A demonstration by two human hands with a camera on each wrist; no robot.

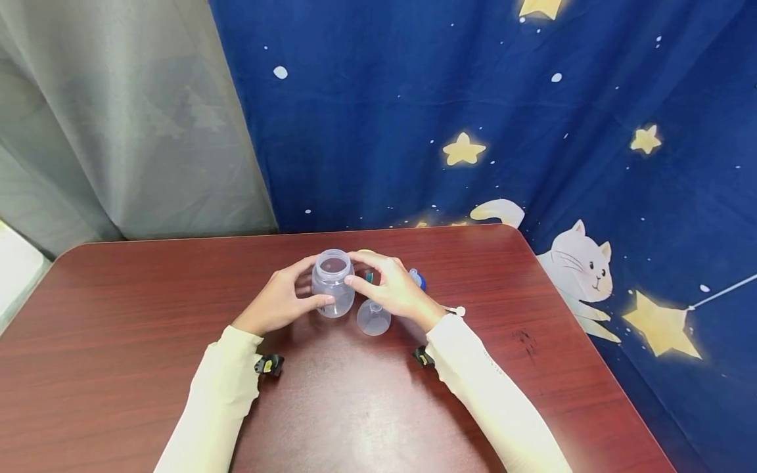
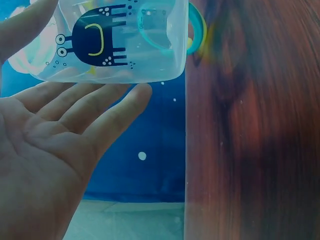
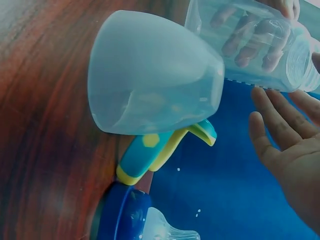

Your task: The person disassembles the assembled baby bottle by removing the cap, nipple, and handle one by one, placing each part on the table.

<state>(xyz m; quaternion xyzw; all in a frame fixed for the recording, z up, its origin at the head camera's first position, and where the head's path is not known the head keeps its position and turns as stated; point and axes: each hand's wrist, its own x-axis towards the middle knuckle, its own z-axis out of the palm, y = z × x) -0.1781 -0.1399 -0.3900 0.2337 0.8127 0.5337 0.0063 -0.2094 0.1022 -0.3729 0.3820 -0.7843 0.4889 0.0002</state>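
A clear, wide-necked baby bottle (image 1: 334, 301) stands upright and uncapped between both hands. It carries a dark cartoon creature print (image 2: 95, 37) with a yellow curve, seen in the left wrist view. My left hand (image 1: 282, 303) grips its side, thumb in front and fingers behind. From the other side, my right hand (image 1: 395, 288) holds the neck between thumb and fingers; in the right wrist view its other fingers extend beside the wall. Just right of the bottle sits a translucent dome-shaped cover (image 3: 155, 75), close under the right hand.
Behind the cover lies a teal-and-yellow handle piece (image 3: 145, 155). A blue collar with a clear teat (image 3: 132, 215) is beside it, partly hidden by the right hand in the head view. A small white round-ended piece (image 1: 458, 311) lies near the right wrist. Curtains hang behind the brown table (image 1: 148, 315).
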